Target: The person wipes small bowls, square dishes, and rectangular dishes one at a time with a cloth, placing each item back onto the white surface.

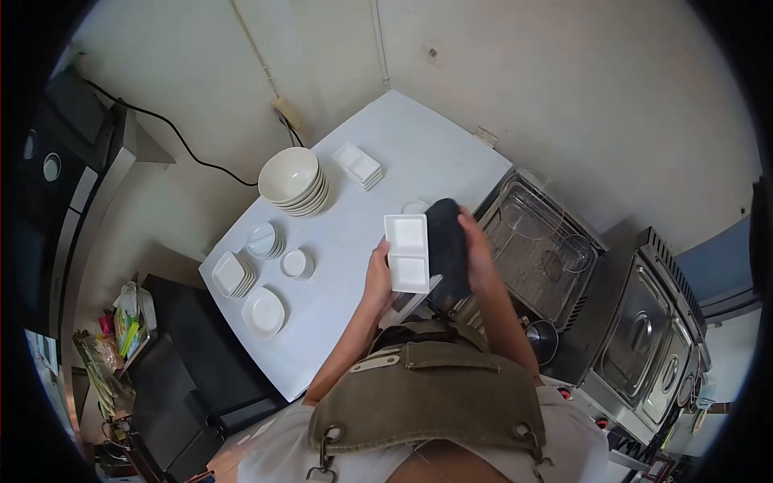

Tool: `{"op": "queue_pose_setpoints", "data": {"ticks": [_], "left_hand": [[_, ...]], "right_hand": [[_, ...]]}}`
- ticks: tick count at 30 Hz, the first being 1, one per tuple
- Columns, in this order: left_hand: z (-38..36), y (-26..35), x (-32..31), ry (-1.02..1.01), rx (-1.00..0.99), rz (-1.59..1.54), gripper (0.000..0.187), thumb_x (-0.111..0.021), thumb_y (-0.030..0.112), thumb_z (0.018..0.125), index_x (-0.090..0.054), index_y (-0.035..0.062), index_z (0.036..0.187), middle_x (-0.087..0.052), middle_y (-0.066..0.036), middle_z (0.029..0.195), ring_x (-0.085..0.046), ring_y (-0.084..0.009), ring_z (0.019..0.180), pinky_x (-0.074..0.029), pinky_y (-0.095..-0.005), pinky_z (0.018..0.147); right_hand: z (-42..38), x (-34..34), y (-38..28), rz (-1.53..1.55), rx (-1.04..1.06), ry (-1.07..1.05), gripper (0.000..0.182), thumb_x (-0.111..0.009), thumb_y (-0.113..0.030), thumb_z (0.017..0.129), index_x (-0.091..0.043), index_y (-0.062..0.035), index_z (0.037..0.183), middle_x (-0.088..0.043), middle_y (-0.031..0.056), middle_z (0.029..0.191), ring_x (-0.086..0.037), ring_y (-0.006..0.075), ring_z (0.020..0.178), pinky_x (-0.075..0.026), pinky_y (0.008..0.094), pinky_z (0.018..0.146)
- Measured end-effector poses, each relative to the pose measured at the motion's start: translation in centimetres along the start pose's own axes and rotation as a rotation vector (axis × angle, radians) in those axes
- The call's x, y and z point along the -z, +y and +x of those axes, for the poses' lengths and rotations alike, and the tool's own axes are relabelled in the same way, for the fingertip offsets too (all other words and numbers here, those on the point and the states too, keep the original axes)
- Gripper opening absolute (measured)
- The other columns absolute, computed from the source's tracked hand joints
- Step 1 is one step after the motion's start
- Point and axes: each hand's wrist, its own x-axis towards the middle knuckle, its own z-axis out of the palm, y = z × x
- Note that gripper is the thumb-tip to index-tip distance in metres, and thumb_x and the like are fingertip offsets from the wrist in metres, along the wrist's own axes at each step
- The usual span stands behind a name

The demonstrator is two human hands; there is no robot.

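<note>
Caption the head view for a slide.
Left hand holds a divided white dish, right hand a dark cloth, by a table with stacked bowls.

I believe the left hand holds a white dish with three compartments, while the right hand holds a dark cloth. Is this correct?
Not quite: the white dish has two compartments, not three, as the head view shows. The left hand does hold it, and the right hand does hold a dark cloth.

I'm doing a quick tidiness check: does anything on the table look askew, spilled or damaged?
Nothing stands out: the bowls stand neatly stacked, and no spill or breakage shows on the table. The left hand holds a dish, the right hand a dark cloth.
</note>
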Motion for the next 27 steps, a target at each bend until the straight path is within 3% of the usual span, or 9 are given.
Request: {"op": "queue_pose_setpoints", "data": {"ticks": [3, 5, 10, 14, 15, 16, 18, 20, 27], "left_hand": [[0.8, -1.6, 0.7, 0.092, -0.133, 0.113, 0.039, -0.028, 0.019, 0.097, -0.052, -0.0041, 0.116, -0.057, -0.014, 0.109, -0.056, -0.0216, 0.098, -0.042, -0.0293, 0.089], [1.3, -1.8, 1.6, 0.147, -0.372, 0.524, 0.040, -0.032, 0.028, 0.098, -0.052, -0.0029, 0.113, -0.057, -0.008, 0.094, -0.053, -0.0183, 0.094, -0.039, -0.0291, 0.090], [1.3, -1.6, 0.6, 0.340, -0.409, 0.448, 0.036, -0.035, 0.020, 0.098, -0.047, -0.0089, 0.115, -0.045, -0.014, 0.113, -0.046, -0.0213, 0.102, -0.035, -0.0286, 0.094], [2.8, -3.7, 3.5, 0.427, -0.432, 0.403, 0.035, -0.035, 0.021, 0.097, -0.051, -0.0074, 0.110, -0.051, -0.014, 0.109, -0.049, -0.0194, 0.095, -0.038, -0.0293, 0.089], [2.6, -3.8, 3.9, 0.432, -0.430, 0.403, 0.035, -0.035, 0.021, 0.097, -0.051, -0.0074, 0.110, -0.051, -0.014, 0.109, -0.049, -0.0194, 0.095, -0.038, -0.0293, 0.089], [2.3, -3.9, 4.2, 0.414, -0.317, 0.359, 0.033, -0.036, 0.021, 0.097, -0.054, -0.0059, 0.105, -0.054, -0.012, 0.100, -0.050, -0.0177, 0.090, -0.040, -0.0291, 0.084], [2.4, -4.8, 4.8, 0.453, -0.226, 0.252, 0.031, -0.037, 0.021, 0.096, -0.057, -0.0021, 0.093, -0.057, -0.006, 0.082, -0.051, -0.0132, 0.077, -0.042, -0.0287, 0.072], [3.0, -5.7, 5.9, 0.458, -0.181, 0.231, 0.032, -0.039, 0.022, 0.096, -0.058, -0.0036, 0.100, -0.059, -0.007, 0.088, -0.052, -0.0143, 0.081, -0.043, -0.0287, 0.076], [7.0, -12.5, 11.0, 0.451, -0.070, 0.241, 0.040, -0.041, 0.024, 0.096, -0.054, -0.0075, 0.117, -0.060, -0.011, 0.107, -0.054, -0.0186, 0.101, -0.041, -0.0287, 0.089]], "right_hand": [[-1.8, -2.9, 2.9, 0.065, -0.049, -0.035, 0.046, -0.042, -0.032, 0.097, -0.038, -0.0074, 0.135, -0.051, 0.0059, 0.125, -0.050, 0.0158, 0.114, -0.038, 0.0298, 0.099], [-2.3, -2.7, 4.4, 0.156, -0.142, -0.052, 0.046, -0.038, -0.034, 0.098, -0.036, -0.0089, 0.137, -0.048, 0.0058, 0.127, -0.047, 0.0149, 0.117, -0.036, 0.0295, 0.100], [-2.7, -3.6, 6.3, -0.280, 0.136, -0.139, 0.047, -0.041, -0.033, 0.099, -0.033, -0.0065, 0.137, -0.044, 0.0073, 0.128, -0.043, 0.0142, 0.116, -0.033, 0.0282, 0.100], [-1.9, -3.1, 6.8, -0.652, 0.267, -0.217, 0.046, -0.049, -0.026, 0.096, -0.037, -0.0006, 0.133, -0.057, 0.0150, 0.112, -0.056, 0.0208, 0.103, -0.042, 0.0315, 0.089], [-1.7, -3.1, 6.8, -0.772, 0.251, -0.224, 0.046, -0.051, -0.025, 0.095, -0.038, 0.0013, 0.131, -0.061, 0.0172, 0.103, -0.061, 0.0237, 0.096, -0.046, 0.0331, 0.084], [-1.7, -3.4, 6.7, -0.842, 0.257, -0.190, 0.043, -0.054, -0.026, 0.093, -0.044, 0.0036, 0.123, -0.063, 0.0230, 0.088, -0.065, 0.0350, 0.082, -0.049, 0.0392, 0.074], [-1.2, -2.6, 7.3, -0.979, 0.226, -0.171, 0.040, -0.055, -0.026, 0.092, -0.046, 0.0039, 0.118, -0.063, 0.0247, 0.087, -0.064, 0.0386, 0.082, -0.049, 0.0411, 0.072], [-0.5, -1.7, 7.7, -1.143, 0.247, -0.089, 0.035, -0.060, -0.026, 0.088, -0.053, 0.0041, 0.103, -0.061, 0.0290, 0.084, -0.060, 0.0455, 0.083, -0.049, 0.0458, 0.069], [-0.8, 2.6, 6.0, -1.143, 0.354, 0.102, 0.036, -0.066, -0.030, 0.084, -0.061, 0.0021, 0.098, -0.065, 0.0220, 0.083, -0.066, 0.0341, 0.079, -0.051, 0.0381, 0.070]]}}
